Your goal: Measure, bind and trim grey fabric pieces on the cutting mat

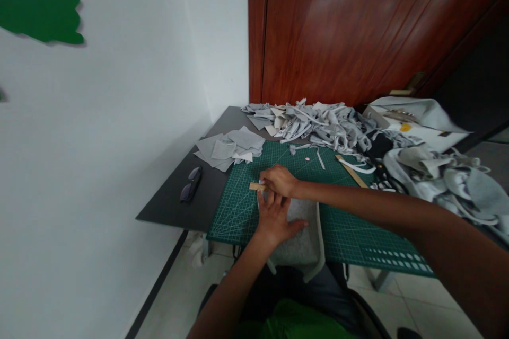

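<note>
A piece of thick grey fabric [298, 246] lies on the green cutting mat [233, 217] and hangs over its near edge. Across the fabric's far end is a wooden ruler [255, 186], its left tip showing. My left hand [274, 220] lies on the fabric with fingers spread, the fingertips pressing at the ruler. Just beyond it, my right hand [280, 180] is closed, palm down, at the ruler. A small pale tip shows under its fingers; what it grips is otherwise hidden.
Grey fabric pieces [234, 148] and sunglasses [191, 184] lie on the dark board at left. Scraps [318, 124] heap along the back. A second wooden ruler [352, 170], black-handled scissors [382, 172], more fabric [457, 185] and a white box [421, 130] are at right.
</note>
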`<action>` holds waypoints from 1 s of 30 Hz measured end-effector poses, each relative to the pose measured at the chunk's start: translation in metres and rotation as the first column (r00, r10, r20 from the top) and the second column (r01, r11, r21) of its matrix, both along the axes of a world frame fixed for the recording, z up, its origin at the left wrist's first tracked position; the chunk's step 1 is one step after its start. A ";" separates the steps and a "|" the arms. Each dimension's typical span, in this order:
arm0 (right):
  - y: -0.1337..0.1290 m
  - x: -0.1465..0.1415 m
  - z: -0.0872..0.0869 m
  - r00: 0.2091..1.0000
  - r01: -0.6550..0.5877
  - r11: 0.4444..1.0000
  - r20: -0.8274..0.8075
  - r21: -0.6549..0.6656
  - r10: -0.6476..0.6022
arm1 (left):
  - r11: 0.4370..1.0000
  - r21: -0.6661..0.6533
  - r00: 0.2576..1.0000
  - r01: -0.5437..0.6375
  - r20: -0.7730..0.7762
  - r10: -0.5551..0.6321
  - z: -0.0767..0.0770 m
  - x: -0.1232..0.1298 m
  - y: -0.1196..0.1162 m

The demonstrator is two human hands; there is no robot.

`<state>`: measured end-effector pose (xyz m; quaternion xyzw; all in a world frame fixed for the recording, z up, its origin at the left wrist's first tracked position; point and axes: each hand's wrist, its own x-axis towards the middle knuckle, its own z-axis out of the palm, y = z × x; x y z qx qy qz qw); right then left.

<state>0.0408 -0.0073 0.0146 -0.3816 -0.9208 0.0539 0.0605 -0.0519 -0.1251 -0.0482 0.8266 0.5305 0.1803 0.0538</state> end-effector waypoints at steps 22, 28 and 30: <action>-0.014 0.064 0.019 0.973 -0.121 0.992 0.205 0.043 0.110 | 0.999 -0.046 0.998 -0.022 -0.066 0.019 0.009 0.000 -0.001; -0.020 0.092 0.019 0.968 -0.079 0.996 0.240 0.041 0.067 | 0.999 -0.049 0.996 -0.022 -0.083 0.018 0.008 0.000 0.000; -0.022 0.103 0.019 0.966 -0.060 0.997 0.254 0.039 0.049 | 0.999 -0.040 0.996 -0.028 -0.081 0.024 0.007 0.000 0.000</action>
